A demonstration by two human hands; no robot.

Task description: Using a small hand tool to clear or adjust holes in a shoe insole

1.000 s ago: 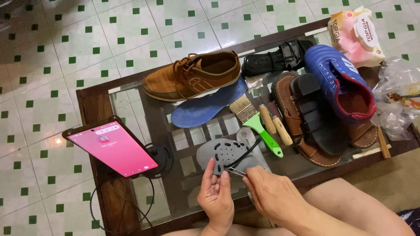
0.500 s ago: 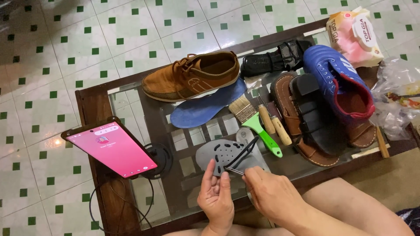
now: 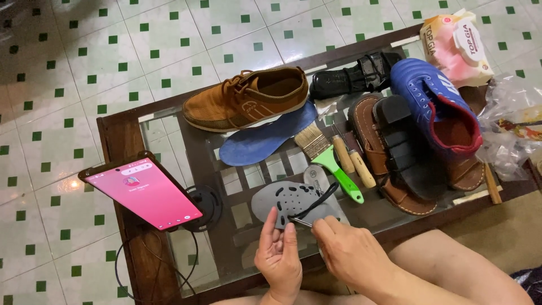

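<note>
Hands (image 3: 279, 257) unmoved — grey insole (image 3: 293, 202) still held.

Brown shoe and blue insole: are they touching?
Touching. The head view shows the brown shoe resting on the upper edge of the blue insole, its pale sole overlapping the insole with no glass visible between them.

I have a single view, from the head-worn camera. It looks steeply down and forward over the wearer's knees onto a glass-topped table (image 3: 169, 121) and the tiled floor (image 3: 84, 56) beyond. The near table edge sits close beneath the lens; the far edge lies toward the frame top. No second view overlaps it.
</note>
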